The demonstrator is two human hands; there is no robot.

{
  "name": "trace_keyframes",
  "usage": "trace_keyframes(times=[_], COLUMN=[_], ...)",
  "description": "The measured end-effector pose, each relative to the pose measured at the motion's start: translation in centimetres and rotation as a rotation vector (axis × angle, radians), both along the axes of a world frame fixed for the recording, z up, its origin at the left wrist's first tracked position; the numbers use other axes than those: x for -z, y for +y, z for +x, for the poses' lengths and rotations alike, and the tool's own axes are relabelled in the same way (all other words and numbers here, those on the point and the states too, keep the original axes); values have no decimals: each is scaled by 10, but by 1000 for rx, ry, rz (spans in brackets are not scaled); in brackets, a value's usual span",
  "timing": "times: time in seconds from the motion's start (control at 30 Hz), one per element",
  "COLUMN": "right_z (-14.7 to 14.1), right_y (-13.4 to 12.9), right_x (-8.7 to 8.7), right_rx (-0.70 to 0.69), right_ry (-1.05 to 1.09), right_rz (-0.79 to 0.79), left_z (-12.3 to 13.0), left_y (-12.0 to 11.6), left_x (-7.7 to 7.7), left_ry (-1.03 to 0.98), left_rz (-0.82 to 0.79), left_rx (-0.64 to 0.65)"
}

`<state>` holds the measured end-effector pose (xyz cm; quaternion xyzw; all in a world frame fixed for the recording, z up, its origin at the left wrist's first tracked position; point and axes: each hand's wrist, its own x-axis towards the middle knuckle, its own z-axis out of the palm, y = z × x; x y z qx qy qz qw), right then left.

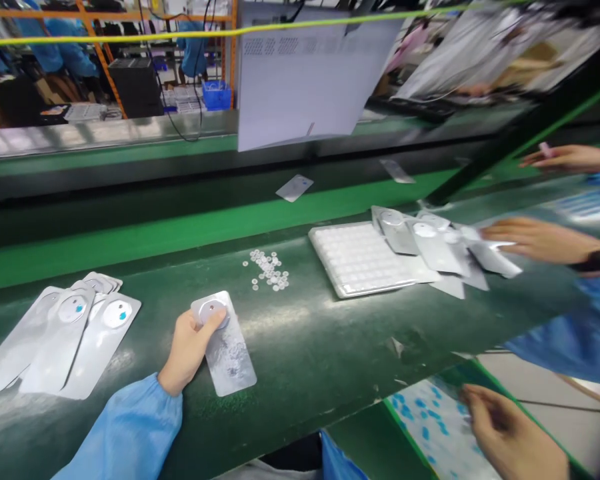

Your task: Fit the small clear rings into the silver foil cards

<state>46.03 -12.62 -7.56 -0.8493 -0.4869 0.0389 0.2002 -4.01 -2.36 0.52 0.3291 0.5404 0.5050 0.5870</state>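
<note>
My left hand (193,343) grips the top end of a flat silver rectangular panel (235,363) with rounded corners, thumb pressed on its round white disc. The panel rests on the green bench, its surface mottled. At the lower right, my right hand (517,433) is curled with fingertips close together beside a pale sheet dotted with blue patches (425,417); anything in the fingers is too small to make out. A pile of similar silver panels (100,347) lies left of my left hand, the front ones with a blue mark on their discs.
Small clear round pieces (270,270) are scattered beyond the held panel. A white gridded tray (355,257) stands to the right, with more silver panels (437,247) overlapping its edge. A co-worker's hands (545,240) are at the right. A white board (310,80) hangs behind.
</note>
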Motion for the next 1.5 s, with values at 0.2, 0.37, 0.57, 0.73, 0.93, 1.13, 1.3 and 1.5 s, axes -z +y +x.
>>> trace_keyframes(times=[0.2, 0.37, 0.57, 0.73, 0.93, 1.13, 1.3, 1.5], right_z=[-159, -287, -237, -90, -34, -138, -268, -352], right_y=[23, 49, 100, 181, 258, 358, 431, 452], right_x=[-77, -75, -82, -133, -166, -153, -131, -112], right_rx=[-261, -784, -455, -18, 109, -223, -301, -236], right_ry=[352, 887, 780, 410, 180, 118, 112, 22], right_rz=[427, 188, 379, 446, 233, 5, -158, -230], left_z=[5, 23, 18, 11, 27, 29, 25, 27], left_y=[-3, -16, -7, 2, -6, -5, -4, 1], left_x=[-11, -15, -7, -4, -6, 1, 13, 31], left_ry=[-99, -164, -172, -204, -197, -270, -350, -413], left_rz=[-44, -130, -2, -15, 92, 112, 124, 138], left_rx=[-49, -56, 5, -12, -94, -59, -26, 43])
